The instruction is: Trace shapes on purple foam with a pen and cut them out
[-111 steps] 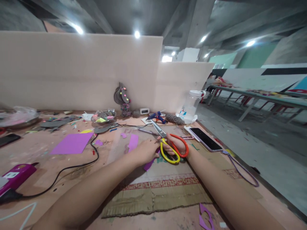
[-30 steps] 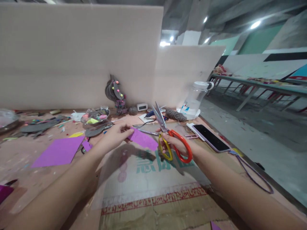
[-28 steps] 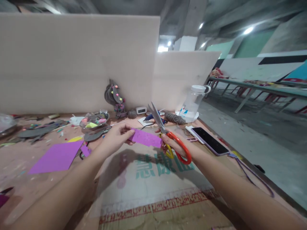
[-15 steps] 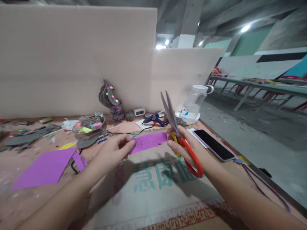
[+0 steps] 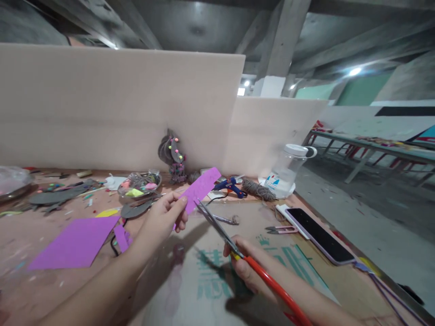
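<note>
My left hand point(image 5: 171, 212) pinches a purple strip point(image 5: 203, 186) of paper or felt between thumb and fingers, its free end tilted up to the right. In my right hand point(image 5: 248, 260) is a pair of scissors point(image 5: 217, 226) with red-orange handles, closed in the grip. The blade tips point up-left and reach the lower edge of the strip; whether they touch it I cannot tell. Beneath both hands lies a printed cardboard sheet point(image 5: 190, 271). A larger purple sheet point(image 5: 74, 242) and a small purple scrap point(image 5: 121, 237) rest left of my left forearm.
Behind the strip are a blue glue gun point(image 5: 231, 185), grey yarn point(image 5: 258, 189) and a clear water bottle point(image 5: 283, 172). A phone point(image 5: 319, 234) and pink thread snips point(image 5: 282, 230) lie to the right. A dish of scraps point(image 5: 140, 185) and a pinned grey figure point(image 5: 172, 154) stand at the back.
The strip has swung from nearly level to slanting up, now held by my left hand alone. The scissors have tipped from upright toward the strip. The camera view has tilted up.
</note>
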A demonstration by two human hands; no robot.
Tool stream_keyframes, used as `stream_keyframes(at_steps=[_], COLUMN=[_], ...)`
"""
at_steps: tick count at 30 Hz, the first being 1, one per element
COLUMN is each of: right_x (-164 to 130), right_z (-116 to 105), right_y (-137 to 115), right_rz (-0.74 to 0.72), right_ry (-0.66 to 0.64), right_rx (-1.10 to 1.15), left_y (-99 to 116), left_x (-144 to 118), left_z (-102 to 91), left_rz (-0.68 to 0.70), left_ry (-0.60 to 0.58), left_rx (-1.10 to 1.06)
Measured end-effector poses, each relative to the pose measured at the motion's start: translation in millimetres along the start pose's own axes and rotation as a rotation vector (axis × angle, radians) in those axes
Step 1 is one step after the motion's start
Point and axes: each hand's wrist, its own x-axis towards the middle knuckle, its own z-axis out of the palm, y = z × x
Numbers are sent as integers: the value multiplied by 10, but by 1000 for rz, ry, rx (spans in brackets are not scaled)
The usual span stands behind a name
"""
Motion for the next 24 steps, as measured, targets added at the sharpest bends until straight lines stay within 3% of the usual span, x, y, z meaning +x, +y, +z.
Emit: stream_keyframes(at_steps=[6,14,24], right_x=[25,26,32], right_z=[-60,6,95], right_y=[34,37,38], right_rz=[28,-44,77], right_ry=[-38,3,96], right_rx=[1,60,223], left_y=[44,-30,-65], left_x=[-1,-144,-193], left_z=[-40,81,133], left_rz=[96,10,-22], left_ry=[101,-100,-174], left_rx=[-8,92,94])
